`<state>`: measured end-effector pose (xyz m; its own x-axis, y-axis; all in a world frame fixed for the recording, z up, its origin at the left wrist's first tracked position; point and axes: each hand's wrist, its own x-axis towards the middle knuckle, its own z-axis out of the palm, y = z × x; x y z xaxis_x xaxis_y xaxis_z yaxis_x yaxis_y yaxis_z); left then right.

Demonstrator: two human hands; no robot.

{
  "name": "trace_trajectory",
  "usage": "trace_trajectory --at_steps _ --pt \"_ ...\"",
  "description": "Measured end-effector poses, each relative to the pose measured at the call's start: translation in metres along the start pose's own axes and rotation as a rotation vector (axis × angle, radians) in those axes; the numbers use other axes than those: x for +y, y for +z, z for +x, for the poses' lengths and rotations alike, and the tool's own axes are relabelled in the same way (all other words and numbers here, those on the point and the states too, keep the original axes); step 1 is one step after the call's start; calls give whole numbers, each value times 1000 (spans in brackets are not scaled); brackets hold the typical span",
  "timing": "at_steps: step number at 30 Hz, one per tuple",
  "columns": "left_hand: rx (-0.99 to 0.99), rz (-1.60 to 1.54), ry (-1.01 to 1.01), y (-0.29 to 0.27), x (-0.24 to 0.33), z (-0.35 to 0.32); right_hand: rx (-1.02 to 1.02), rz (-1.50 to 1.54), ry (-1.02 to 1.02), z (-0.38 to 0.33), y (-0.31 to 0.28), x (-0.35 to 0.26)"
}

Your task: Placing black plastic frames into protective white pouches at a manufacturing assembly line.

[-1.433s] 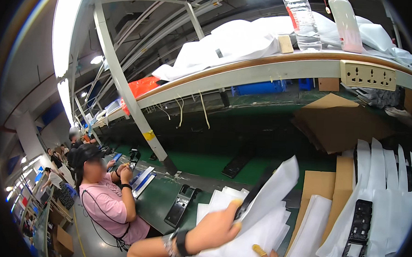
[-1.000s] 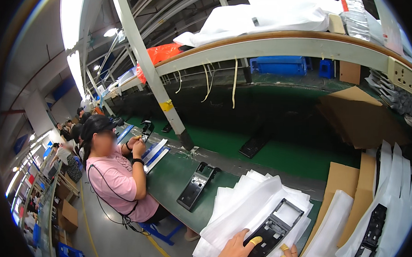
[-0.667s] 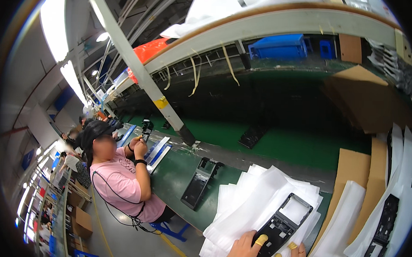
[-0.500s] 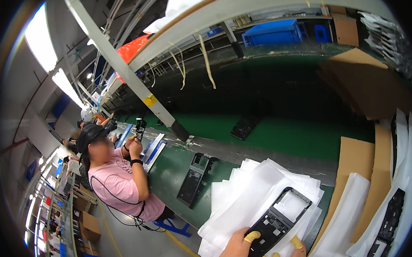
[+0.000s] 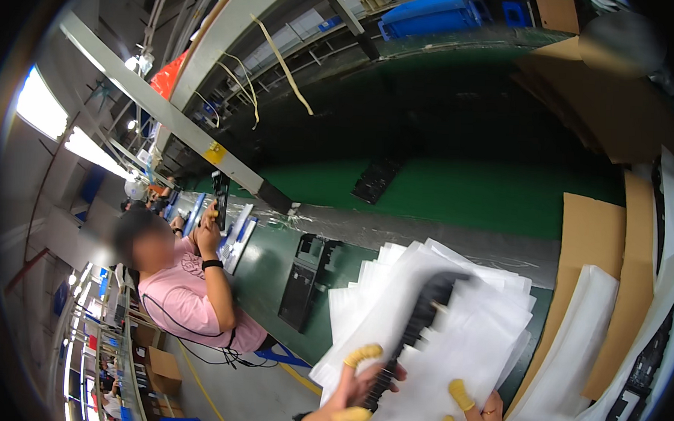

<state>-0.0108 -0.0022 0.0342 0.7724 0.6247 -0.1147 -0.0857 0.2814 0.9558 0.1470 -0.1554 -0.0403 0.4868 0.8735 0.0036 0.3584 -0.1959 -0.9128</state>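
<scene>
My left hand [image 5: 351, 395], with yellow finger cots on its tips, grips the lower end of a black plastic frame [image 5: 420, 312]. The frame is tipped up on its edge over a stack of white foam sheets [image 5: 466, 344], its upper end smeared by motion. My right hand [image 5: 478, 416] is at the near right part of the stack, thumb and forefinger apart in yellow cots, over or touching the top sheet. No frame is in it.
Another black frame [image 5: 300, 280] lies on the green bench to the left, and one black part [image 5: 377, 180] on the green belt beyond. A co-worker in a pink shirt [image 5: 187, 294] sits at left. Cardboard dividers [image 5: 588, 229] with wrapped parts stand at right.
My left hand has turned the black frame from lying face up to standing on its edge. My right hand stays near the sheets, now apart from the frame. The whole view has shifted slightly.
</scene>
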Motion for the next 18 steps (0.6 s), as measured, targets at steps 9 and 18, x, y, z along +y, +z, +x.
trace_trajectory --at_steps 9,18 --pt "50 -68 99 -5 40 33 133 -200 -190 6 1 -11" --pt "130 71 256 16 48 24 49 -232 -136 5 1 -9"
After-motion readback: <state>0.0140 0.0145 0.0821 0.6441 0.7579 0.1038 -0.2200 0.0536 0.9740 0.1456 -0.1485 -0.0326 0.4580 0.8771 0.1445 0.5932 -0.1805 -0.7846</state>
